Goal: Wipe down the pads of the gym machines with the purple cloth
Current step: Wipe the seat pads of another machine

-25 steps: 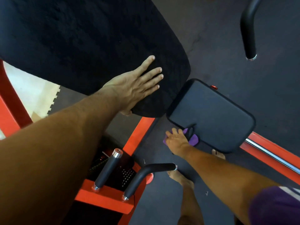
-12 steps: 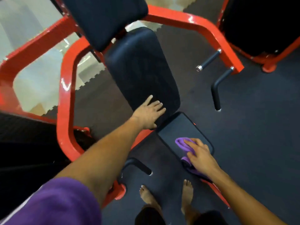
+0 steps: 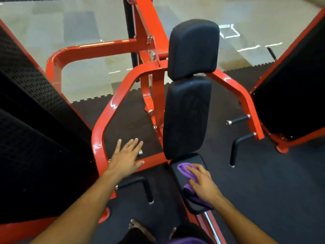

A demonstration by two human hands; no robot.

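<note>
- Bare feet [image 3: 139, 228] at the bottom edge, on dark rubber flooring [image 3: 263, 199].
- Right hand [image 3: 202, 184], palm down, fingers together and bent over the bunched purple cloth [image 3: 186, 173], pressing it onto the flat black padded seat [image 3: 177, 182].
- Cloth's long axis runs along the seat, near edge to far edge; one end sticks out past the fingertips toward the backrest, the other trails under the wrist at the seat's near right edge.
- Left hand [image 3: 126, 157] flat, fingers spread, over the red steel frame bar [image 3: 98, 138] left of the seat; contact cannot be told.
- Black bent handle [image 3: 146, 187] just below that hand.
- Beyond the seat: tall black back pad [image 3: 186, 117], upright.
- Above it, black head pad [image 3: 193, 48].
</note>
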